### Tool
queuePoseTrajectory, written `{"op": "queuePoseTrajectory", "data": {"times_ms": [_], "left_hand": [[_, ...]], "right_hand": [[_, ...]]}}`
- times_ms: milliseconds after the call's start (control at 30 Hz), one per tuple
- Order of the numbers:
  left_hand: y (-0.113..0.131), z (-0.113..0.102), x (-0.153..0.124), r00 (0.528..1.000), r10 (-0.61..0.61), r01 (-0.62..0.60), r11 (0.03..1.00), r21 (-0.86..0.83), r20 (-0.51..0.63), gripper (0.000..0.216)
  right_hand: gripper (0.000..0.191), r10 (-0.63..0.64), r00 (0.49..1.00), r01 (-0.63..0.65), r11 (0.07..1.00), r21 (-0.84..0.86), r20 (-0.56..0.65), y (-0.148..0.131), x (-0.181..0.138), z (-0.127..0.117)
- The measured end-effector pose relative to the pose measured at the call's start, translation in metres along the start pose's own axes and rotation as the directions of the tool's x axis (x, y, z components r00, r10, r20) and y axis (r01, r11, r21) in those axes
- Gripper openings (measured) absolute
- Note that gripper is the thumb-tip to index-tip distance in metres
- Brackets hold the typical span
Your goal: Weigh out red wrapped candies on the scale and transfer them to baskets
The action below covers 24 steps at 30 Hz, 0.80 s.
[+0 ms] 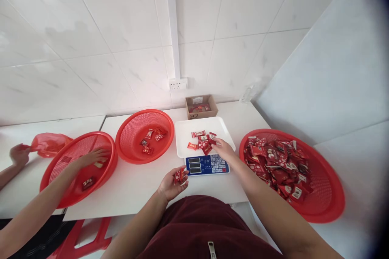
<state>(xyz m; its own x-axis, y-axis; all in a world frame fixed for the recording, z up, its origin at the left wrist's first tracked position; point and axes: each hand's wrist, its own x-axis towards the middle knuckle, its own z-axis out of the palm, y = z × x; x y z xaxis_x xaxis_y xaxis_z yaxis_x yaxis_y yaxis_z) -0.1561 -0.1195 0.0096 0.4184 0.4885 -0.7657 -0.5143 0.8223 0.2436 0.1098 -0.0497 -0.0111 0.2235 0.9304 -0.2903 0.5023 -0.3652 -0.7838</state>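
My left hand [172, 183], palm up with curled fingers, holds a red candy packet [179, 175] just in front of the scale. Over the white weighing tray [185, 125], my right hand [223, 148] pinches a small red packet [212, 137] at the right side of a little pile. Several red wrapped packets [203, 144] lie together on that tray. Below it shows the blue scale panel [207, 165] with its displays and number keys. To the right of my right forearm stands a red basket [330, 178] heaped with red packets [281, 162].
A red basket [124, 129] with several packets stands left of the scale. Farther left, a co-worker's hand [92, 158] reaches into another red basket [48, 182]; their other hand [20, 154] holds a red bag [50, 144]. A cardboard box [201, 106] sits against the wall.
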Motion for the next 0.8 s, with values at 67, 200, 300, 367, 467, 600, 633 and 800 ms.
{"op": "queuePoseTrajectory", "data": {"times_ms": [67, 200, 300, 367, 467, 600, 633, 800], "left_hand": [[0.001, 0.003, -0.001, 1.0, 0.015, -0.015, 1.0, 0.006, 0.011, 0.024], [-0.003, 0.007, 0.001, 0.999, 0.043, -0.045, 0.995, 0.088, 0.032, 0.027], [-0.011, 0.007, 0.005, 0.998, 0.054, -0.063, 0.972, 0.225, 0.045, 0.033], [-0.016, 0.009, 0.008, 0.997, 0.064, -0.074, 0.941, 0.331, 0.041, 0.037], [-0.023, 0.016, 0.011, 0.99, 0.135, -0.138, 0.875, 0.464, 0.04, 0.04], [-0.028, 0.028, 0.013, 0.971, 0.235, -0.222, 0.822, 0.524, 0.044, 0.043], [-0.029, 0.03, 0.013, 0.971, 0.235, -0.223, 0.823, 0.522, 0.046, 0.043], [-0.026, 0.03, 0.007, 0.979, 0.188, -0.201, 0.866, 0.458, 0.073, 0.041]], "right_hand": [[0.045, -0.036, 0.998, 0.036, 0.999, -0.012, -0.05, -0.003, -0.004, 0.001], [0.034, -0.087, 0.988, 0.088, 0.996, 0.003, -0.124, -0.002, -0.03, -0.005], [0.029, -0.117, 0.988, 0.102, 0.985, 0.14, 0.098, -0.002, -0.067, 0.0], [0.031, -0.12, 0.936, 0.052, 0.977, 0.207, 0.332, -0.005, -0.092, 0.01], [0.031, -0.128, 0.846, 0.02, 0.977, 0.21, 0.517, -0.011, -0.116, 0.029], [0.032, -0.1, 0.844, 0.071, 0.995, 0.075, 0.527, -0.014, -0.123, 0.047], [0.034, -0.089, 0.846, 0.068, 0.996, 0.06, 0.525, -0.014, -0.123, 0.048], [0.039, -0.078, 0.842, 0.001, 0.989, 0.145, 0.534, -0.009, -0.122, 0.049]]}}
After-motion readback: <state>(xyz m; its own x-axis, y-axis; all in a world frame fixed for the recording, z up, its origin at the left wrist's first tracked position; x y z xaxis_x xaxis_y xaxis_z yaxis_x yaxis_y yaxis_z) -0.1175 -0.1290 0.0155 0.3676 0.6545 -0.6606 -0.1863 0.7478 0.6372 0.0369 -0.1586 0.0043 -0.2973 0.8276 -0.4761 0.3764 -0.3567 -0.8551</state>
